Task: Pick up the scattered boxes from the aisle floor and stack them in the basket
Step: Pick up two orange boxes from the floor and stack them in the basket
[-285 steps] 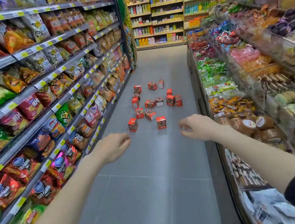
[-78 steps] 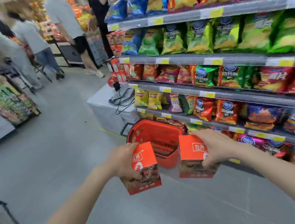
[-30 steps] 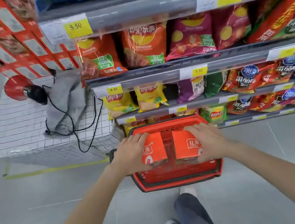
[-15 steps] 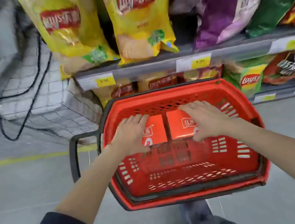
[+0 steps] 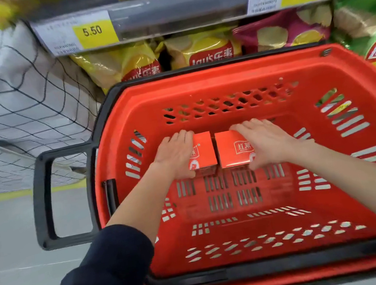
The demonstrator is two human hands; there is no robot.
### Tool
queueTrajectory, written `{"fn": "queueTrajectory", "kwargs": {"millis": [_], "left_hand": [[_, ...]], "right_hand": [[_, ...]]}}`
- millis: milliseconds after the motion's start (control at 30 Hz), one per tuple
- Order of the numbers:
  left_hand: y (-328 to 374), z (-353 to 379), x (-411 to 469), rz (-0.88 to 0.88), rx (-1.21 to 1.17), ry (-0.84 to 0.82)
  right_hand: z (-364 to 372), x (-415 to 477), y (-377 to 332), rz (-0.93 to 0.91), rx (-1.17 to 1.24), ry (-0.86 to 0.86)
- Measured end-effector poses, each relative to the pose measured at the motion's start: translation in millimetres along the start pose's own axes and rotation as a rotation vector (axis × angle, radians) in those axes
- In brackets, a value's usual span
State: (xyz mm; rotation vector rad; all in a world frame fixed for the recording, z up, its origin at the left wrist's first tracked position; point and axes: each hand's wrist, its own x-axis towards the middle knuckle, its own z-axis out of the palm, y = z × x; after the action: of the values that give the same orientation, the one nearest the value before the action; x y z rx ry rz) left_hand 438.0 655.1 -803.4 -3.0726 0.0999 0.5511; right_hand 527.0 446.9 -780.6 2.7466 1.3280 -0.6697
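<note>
A red shopping basket (image 5: 240,76) with a black handle stands on the floor against the bottom shelf. Inside it, near the far wall, two orange-red boxes sit side by side on the basket's bottom. My left hand (image 5: 175,155) grips the left box (image 5: 203,151) from its left side, thumb at the near edge. My right hand (image 5: 265,140) grips the right box (image 5: 231,148) from its right side, fingers over the top. A narrow gap separates the two boxes.
Behind the basket a grey shelf edge (image 5: 172,13) carries yellow price tags, with bags of crisps (image 5: 201,48) under it. A white cloth with a black grid (image 5: 8,97) covers a low stand at the left. Grey floor (image 5: 5,247) lies left of the basket.
Both hands have carried the two boxes from above the basket down to its bottom near the far wall. The camera has come closer to the basket.
</note>
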Motion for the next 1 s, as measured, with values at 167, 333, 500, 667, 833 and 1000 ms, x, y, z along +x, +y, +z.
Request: {"fn": "queueTrajectory", "kwargs": {"millis": [167, 333, 500, 667, 833, 1000], "left_hand": [[3.0, 23.3, 8.6, 0.027, 0.042, 0.0], [3.5, 24.6, 11.5, 0.023, 0.071, 0.002], [6.4, 26.0, 9.4, -0.002, 0.076, -0.014], [8.2, 23.9, 8.3, -0.023, 0.114, -0.038], [14.7, 1.8, 2.3, -0.027, 0.153, -0.136], [14.5, -63.7, -32.5, 0.028, 0.008, -0.107]], "right_hand": [[14.7, 10.5, 4.9, -0.014, 0.001, 0.013], [20.1, 16.9, 9.3, -0.031, -0.01, 0.031], [34.8, 26.7, 10.4, -0.066, -0.051, -0.015], [42.9, 28.4, 12.3, -0.068, -0.104, -0.023], [25.4, 21.3, 2.5, -0.036, -0.127, -0.07], [-34.2, -14.6, -13.6, -0.035, -0.021, -0.101]]}}
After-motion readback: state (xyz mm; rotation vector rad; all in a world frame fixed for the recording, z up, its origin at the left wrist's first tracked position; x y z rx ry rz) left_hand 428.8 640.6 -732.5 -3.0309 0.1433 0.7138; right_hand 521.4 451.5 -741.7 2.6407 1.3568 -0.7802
